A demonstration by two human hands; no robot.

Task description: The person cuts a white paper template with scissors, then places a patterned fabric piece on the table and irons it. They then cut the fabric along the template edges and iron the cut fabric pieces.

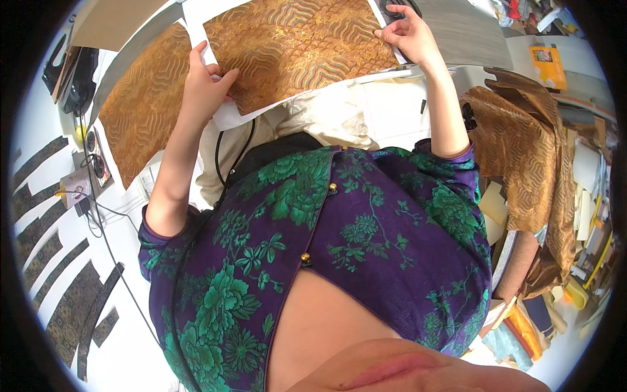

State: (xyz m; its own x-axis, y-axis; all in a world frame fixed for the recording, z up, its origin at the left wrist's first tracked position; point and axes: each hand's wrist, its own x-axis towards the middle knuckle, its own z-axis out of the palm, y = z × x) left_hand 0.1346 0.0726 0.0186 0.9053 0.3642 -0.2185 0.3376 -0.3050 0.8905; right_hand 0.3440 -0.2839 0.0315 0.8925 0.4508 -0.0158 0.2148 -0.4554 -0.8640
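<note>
A panel of gold-brown brocade with a wave pattern lies on white paper on the table in front of me. My left hand presses flat on its left edge, fingers spread and thumb out. At the panel's right edge, my right hand pinches the cloth and paper with bent fingers. A second panel of the same brocade lies to the left, apart from both hands. My purple top with green flowers fills the lower middle of the view.
A heap of the same gold brocade hangs at the right over stacked paper and cloth. Dark patterned fabric strips lie on the white surface at the left. A black iron and a cable sit at the far left.
</note>
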